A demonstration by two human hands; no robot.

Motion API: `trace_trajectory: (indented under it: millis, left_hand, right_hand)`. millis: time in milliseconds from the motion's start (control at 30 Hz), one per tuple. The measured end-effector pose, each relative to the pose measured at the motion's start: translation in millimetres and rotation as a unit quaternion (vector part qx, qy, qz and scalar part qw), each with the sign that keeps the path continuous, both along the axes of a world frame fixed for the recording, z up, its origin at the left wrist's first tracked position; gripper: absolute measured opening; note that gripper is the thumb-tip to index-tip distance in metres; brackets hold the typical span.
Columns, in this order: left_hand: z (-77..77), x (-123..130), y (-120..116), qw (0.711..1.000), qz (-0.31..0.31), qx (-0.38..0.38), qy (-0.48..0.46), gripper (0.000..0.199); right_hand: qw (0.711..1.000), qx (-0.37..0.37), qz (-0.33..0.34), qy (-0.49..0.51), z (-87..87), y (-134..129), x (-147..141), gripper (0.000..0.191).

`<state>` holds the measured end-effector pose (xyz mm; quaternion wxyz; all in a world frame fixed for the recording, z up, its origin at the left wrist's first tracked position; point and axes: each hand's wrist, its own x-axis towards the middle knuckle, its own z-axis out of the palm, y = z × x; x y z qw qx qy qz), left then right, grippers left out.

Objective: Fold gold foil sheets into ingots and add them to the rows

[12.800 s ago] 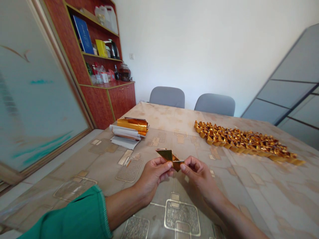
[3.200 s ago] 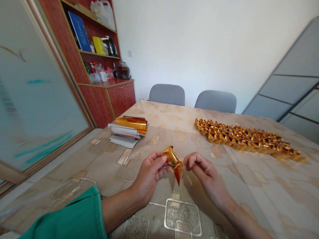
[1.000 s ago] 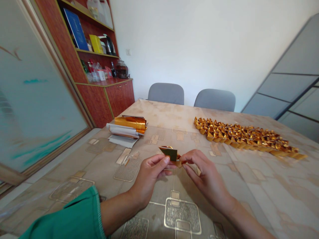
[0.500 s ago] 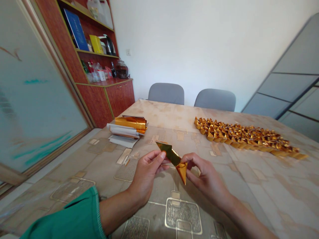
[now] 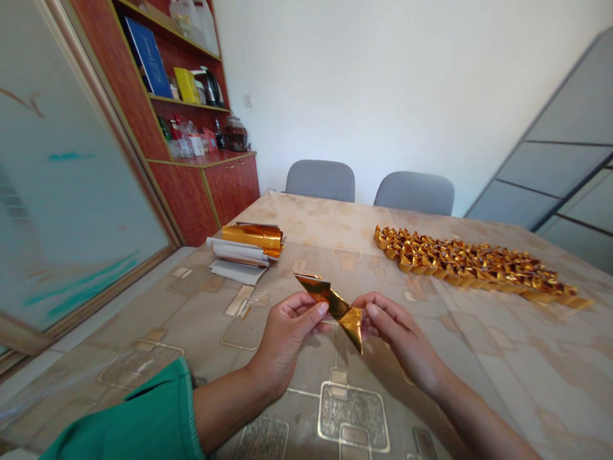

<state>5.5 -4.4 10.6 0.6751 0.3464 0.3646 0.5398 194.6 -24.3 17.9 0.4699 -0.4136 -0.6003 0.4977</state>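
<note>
Between my hands, above the table, is a piece of folded gold foil paper with a pointed end at upper left and another at lower right. My left hand pinches its left part between thumb and fingers. The thumb and fingertips of my right hand are closed on its right edge, by the lower flap. Off to the right stand rows of folded gold paper pieces. A stack of gold and white paper sheets lies beyond my left hand.
A patterned cover lies over the table. Two grey chairs stand at its far side, before a white wall. At left are a red-brown shelf cabinet and a frosted glass door.
My right thumb and fingers have shifted up along the paper's right edge. The lower flap has turned slightly and its tip moved a little right. My left thumb has slid slightly right.
</note>
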Motion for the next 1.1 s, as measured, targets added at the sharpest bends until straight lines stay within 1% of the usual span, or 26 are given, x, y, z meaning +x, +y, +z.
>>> trace_trajectory:
  millis: [100, 267, 333, 433, 533, 600, 667, 767, 867, 967, 1033, 1100]
  left_hand:
    - [-0.2, -0.2, -1.0, 1.0, -0.011, 0.006, 0.0, 0.025]
    - [-0.8, -0.6, -2.3, 0.999, -0.051, 0.003, 0.018, 0.027]
    - [0.1, -0.6, -1.6, 0.999, -0.045, -0.003, 0.014, 0.03]
    - [2.4, -0.9, 0.7, 1.0, -0.009, -0.013, -0.007, 0.032]
    - [3.5, -1.3, 2.9, 0.999, 0.009, -0.024, -0.027, 0.033]
    - [3.0, -1.5, 3.6, 0.999, 0.004, -0.033, -0.032, 0.033]
    - [2.2, -1.7, 3.6, 0.999, -0.002, -0.038, -0.033, 0.033]
    - [1.3, -1.8, 2.8, 0.999, -0.011, -0.04, -0.025, 0.032]
    - [1.8, -1.7, 2.0, 0.999, -0.019, -0.047, -0.011, 0.032]
    - [2.9, -1.3, 1.4, 0.999, -0.016, -0.038, -0.003, 0.033]
    - [3.3, -1.1, 0.7, 1.0, -0.01, -0.027, 0.002, 0.033]
    - [3.3, -0.9, -0.3, 1.0, -0.009, -0.019, 0.011, 0.032]
  right_hand:
    - [0.999, 0.007, 0.024, -0.041, 1.4, -2.5, -2.0, 0.03]
    - [0.997, 0.024, 0.015, -0.072, -0.4, -3.3, -3.7, 0.032]
    - [0.998, 0.024, 0.014, -0.063, -1.3, -2.7, -3.5, 0.031]
    - [0.999, 0.038, 0.007, -0.029, -1.5, -2.5, -3.2, 0.023]
    - [0.997, 0.081, 0.0, -0.021, -0.4, -3.9, -4.0, 0.019]
    - [0.991, 0.121, 0.0, -0.065, 0.4, -4.8, -4.3, 0.015]
    - [0.978, 0.164, 0.01, -0.127, 1.0, -4.8, -3.6, 0.013]
    - [0.958, 0.216, 0.033, -0.187, 1.7, -2.5, 0.3, 0.02]
    - [0.953, 0.223, 0.042, -0.201, 2.5, 0.7, 5.2, 0.02]
    - [0.955, 0.228, 0.049, -0.186, 1.8, 2.6, 7.4, 0.02]
    - [0.957, 0.232, 0.039, -0.17, 0.0, 2.6, 6.6, 0.021]
    - [0.962, 0.221, 0.02, -0.159, -2.1, 2.0, 4.7, 0.018]
